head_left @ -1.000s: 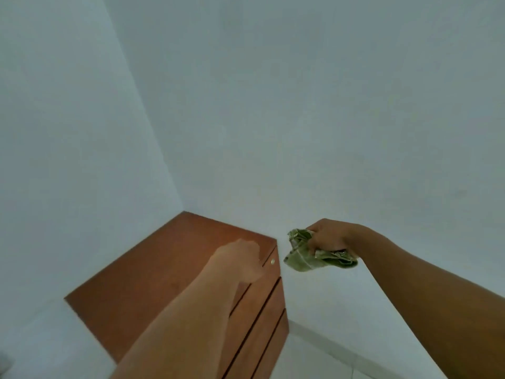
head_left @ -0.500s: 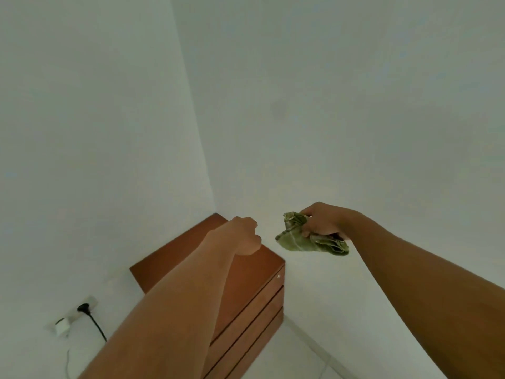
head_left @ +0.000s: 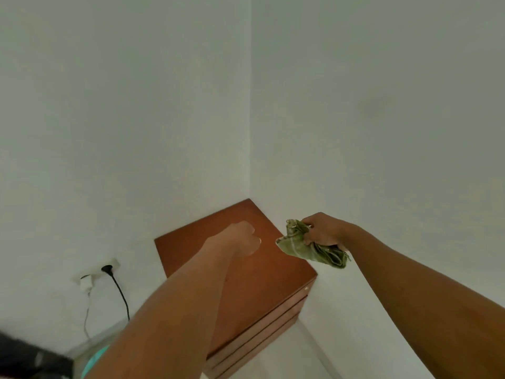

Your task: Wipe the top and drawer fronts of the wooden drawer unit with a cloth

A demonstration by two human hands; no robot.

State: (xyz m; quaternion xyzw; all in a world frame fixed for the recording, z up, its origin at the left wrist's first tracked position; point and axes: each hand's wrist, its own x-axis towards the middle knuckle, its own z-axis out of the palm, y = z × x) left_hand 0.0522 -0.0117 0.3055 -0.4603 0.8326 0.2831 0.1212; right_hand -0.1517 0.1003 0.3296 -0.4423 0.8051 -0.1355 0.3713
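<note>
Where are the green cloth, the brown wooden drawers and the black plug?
Crumpled green cloth (head_left: pixel 308 248): head view, on its folded middle.
Brown wooden drawer unit (head_left: pixel 273 277): head view, on its bare top.
Black plug (head_left: pixel 106 268): head view, on the plug body at the wall socket.

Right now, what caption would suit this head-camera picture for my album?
Right hand holding a crumpled green cloth beside a reddish-brown wooden drawer unit in a white corner, left hand fisted above its top.

No legible text, label or number anywhere — none.
</note>
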